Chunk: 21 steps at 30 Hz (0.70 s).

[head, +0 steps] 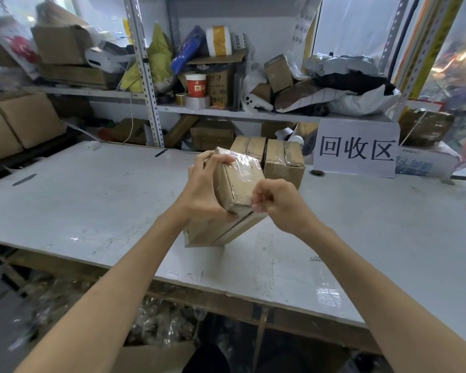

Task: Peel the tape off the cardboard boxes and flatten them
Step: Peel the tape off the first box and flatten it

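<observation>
Under the near edge of the table [92,197] there is a blurry heap of shiny scraps, too smeared to name.

Above the table the person holds a small box [237,181] in both hands. The left hand [202,189] grips it from the left, with fingers curled over the top and the thumb below. The right hand [273,200] is curled tight and pinches at the near right corner of the box. It may have a loose end of the tape [246,164] there, but that spot is too small to see.

The box looks light and easy to dent, so it probably needs a soft hold on its edges. The clear tape is shiny, likely slippery and thin, and might tear if pulled fast. The corner looks like the best place to start it.

Just under the small box a second box [218,232] lies tilted on the table. The hands hide whether the two touch.

Farther back two taped boxes [249,149] stand side by side next to a white sign [357,149]. Behind them is a shelf [226,113] full of bags, cups and cartons, all mixed up and partly hidden.
</observation>
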{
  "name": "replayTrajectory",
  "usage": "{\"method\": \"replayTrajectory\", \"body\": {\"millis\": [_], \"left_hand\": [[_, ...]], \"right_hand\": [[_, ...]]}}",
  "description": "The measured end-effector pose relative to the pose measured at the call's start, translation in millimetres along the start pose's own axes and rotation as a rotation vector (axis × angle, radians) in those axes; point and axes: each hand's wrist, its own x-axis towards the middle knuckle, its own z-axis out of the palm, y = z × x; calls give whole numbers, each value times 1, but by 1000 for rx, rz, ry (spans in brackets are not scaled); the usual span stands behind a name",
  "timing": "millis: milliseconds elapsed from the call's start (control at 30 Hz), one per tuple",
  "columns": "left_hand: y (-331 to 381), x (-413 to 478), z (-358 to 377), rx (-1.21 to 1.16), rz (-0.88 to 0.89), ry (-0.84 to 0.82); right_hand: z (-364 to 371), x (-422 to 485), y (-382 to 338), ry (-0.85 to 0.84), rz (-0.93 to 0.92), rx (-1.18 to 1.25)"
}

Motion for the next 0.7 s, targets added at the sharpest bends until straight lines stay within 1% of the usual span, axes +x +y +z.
{"method": "replayTrajectory", "body": {"millis": [67, 100, 133, 233, 267, 300, 400, 433, 500, 600, 700], "left_hand": [[-1, 4, -2, -5, -16, -23], [-2, 6, -2, 0, -23, -29], [-2, 7, -2, 8, -33, -33], [-5, 8, 3, 42, -83, -13], [-5, 8, 4, 57, -92, -1], [-6, 7, 6, 75, -98, 12], [-5, 6, 10, 105, -95, 39], [-4, 5, 12, 116, -93, 40], [-1, 4, 14, 135, -108, 47], [3, 4, 14, 142, -144, 44], [5, 5, 14, 156, -151, 36]], "right_hand": [[-5, -3, 3, -50, -5, 54], [-5, -5, 5, -39, -12, 76], [-6, -6, 6, 9, -20, 98], [-2, -13, 4, 286, -58, 51], [-1, -14, 2, 338, -84, 47], [0, -13, -1, 342, -107, 43], [7, -10, -10, 229, -128, -80], [11, -10, -11, 232, -143, -121], [16, -11, -13, 316, -170, -141], [17, -12, -11, 362, -146, -107], [14, -12, -11, 333, -48, 73]]}}
